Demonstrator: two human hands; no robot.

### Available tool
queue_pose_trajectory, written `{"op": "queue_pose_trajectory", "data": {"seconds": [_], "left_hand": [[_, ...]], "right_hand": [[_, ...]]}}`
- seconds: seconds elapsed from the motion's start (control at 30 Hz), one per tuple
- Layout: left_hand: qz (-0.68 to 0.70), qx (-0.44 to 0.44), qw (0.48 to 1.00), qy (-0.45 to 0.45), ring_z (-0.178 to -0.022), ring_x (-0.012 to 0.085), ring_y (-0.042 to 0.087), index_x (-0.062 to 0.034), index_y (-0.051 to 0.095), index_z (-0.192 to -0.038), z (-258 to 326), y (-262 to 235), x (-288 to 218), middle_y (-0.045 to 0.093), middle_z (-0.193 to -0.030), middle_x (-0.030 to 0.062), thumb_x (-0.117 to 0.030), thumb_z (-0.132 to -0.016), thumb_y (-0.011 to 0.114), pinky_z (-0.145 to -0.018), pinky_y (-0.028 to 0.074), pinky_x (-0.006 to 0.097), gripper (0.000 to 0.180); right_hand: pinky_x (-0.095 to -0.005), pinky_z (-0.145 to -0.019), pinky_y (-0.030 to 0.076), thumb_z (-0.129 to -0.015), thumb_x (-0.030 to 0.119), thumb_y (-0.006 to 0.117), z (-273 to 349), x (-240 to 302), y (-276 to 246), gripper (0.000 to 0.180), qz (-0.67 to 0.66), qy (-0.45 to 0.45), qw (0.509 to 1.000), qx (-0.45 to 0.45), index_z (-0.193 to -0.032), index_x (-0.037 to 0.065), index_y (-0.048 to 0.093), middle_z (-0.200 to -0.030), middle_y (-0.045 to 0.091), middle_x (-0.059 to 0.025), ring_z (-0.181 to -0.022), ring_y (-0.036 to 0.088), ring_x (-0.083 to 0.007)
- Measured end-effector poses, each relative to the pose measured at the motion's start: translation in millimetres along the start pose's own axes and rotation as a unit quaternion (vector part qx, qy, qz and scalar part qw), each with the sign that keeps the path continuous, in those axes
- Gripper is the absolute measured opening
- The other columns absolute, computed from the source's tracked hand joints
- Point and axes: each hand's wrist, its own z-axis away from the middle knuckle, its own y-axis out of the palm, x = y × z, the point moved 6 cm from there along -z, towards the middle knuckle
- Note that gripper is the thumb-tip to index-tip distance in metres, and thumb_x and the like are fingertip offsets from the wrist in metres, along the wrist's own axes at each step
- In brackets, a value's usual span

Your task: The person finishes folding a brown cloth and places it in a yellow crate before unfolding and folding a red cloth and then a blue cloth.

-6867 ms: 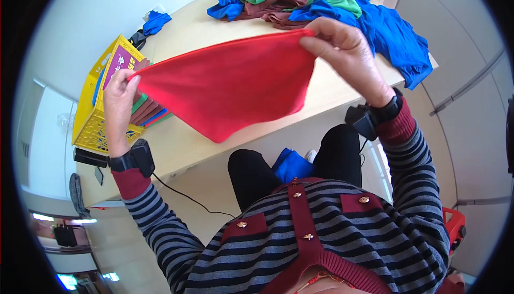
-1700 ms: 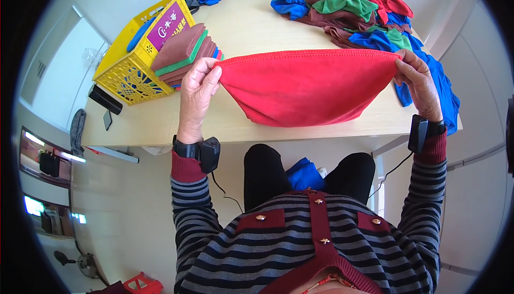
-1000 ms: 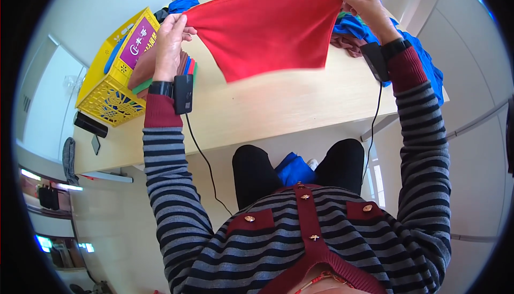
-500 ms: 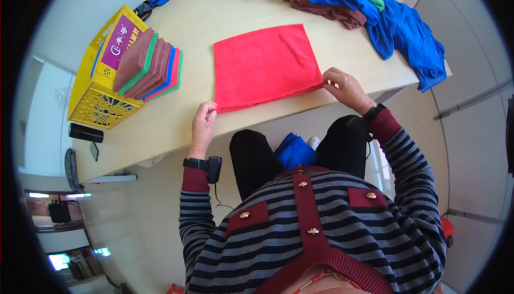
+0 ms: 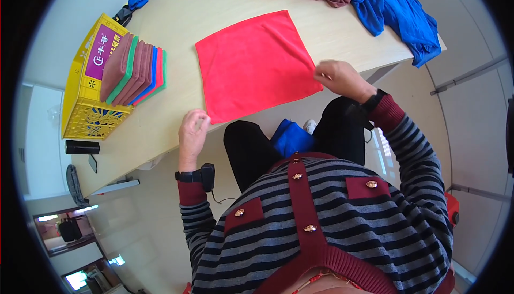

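Observation:
A red cloth (image 5: pixel 257 63) lies spread flat on the table, turned a little askew. Beside its near left corner is my left hand (image 5: pixel 193 133), fingers loosely bent and thumb apart, holding nothing that I can see. At the cloth's right edge, just above the near right corner, my right hand (image 5: pixel 345 78) hovers with bent fingers; the fingertips overlap the edge but do not visibly grip it. A stack of folded cloths (image 5: pixel 134 72) in brown, green, blue and red leans against a yellow plastic crate (image 5: pixel 80 104) to the left.
Loose blue, brown and green cloths (image 5: pixel 396 18) are heaped at the far right, partly hanging over the table (image 5: pixel 171 53) edge. A black cylinder (image 5: pixel 82 147) and a phone (image 5: pixel 93 164) lie at the left edge. A blue cloth (image 5: pixel 293 138) is between my knees.
Both hands have come off the near corners of the red cloth. Its doubled near edge now looks opened out, and the cloth appears bigger. My right hand sits slightly farther up its side.

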Motion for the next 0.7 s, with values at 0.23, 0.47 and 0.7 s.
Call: {"op": "queue_pose_trajectory", "data": {"seconds": [0.23,0.47,0.7], "left_hand": [[-0.115,-0.065,0.989,0.068,-0.133,0.0336,0.049,-0.0039,0.061,-0.127,-81,53,-50,0.055,-0.140,0.0165,-0.019,-0.099,0.059,-0.112,0.037,0.043,0.032],[-0.252,-0.007,0.967,0.029,-0.150,0.0349,0.026,-0.0122,0.041,-0.152,-88,86,-24,0.034,-0.160,0.0146,-0.041,-0.103,0.049,-0.122,0.017,0.051,0.057],[-0.241,-0.012,0.971,0.002,-0.151,0.0356,0.024,-0.0123,0.041,-0.152,-84,79,-16,0.031,-0.161,0.0157,-0.048,-0.103,0.046,-0.123,0.015,0.052,0.061]], "right_hand": [[-0.0444,-0.113,0.036,-0.100,0.035,0.055,-78,36,67,0.049,0.071,0.008,0.992,-0.108,-0.138,0.004,0.052,-0.143,0.051,-0.0182,-0.136,0.045,-0.0345],[-0.0493,-0.122,0.018,-0.103,0.052,0.042,-89,10,87,0.067,0.187,0.090,0.976,-0.071,-0.153,0.008,0.038,-0.161,0.033,-0.0153,-0.151,0.025,-0.0338],[-0.0482,-0.120,0.023,-0.101,0.055,0.041,-74,-49,60,0.070,0.205,0.144,0.961,-0.117,-0.152,0.008,0.040,-0.159,0.036,-0.0144,-0.149,0.029,-0.0331]]}}
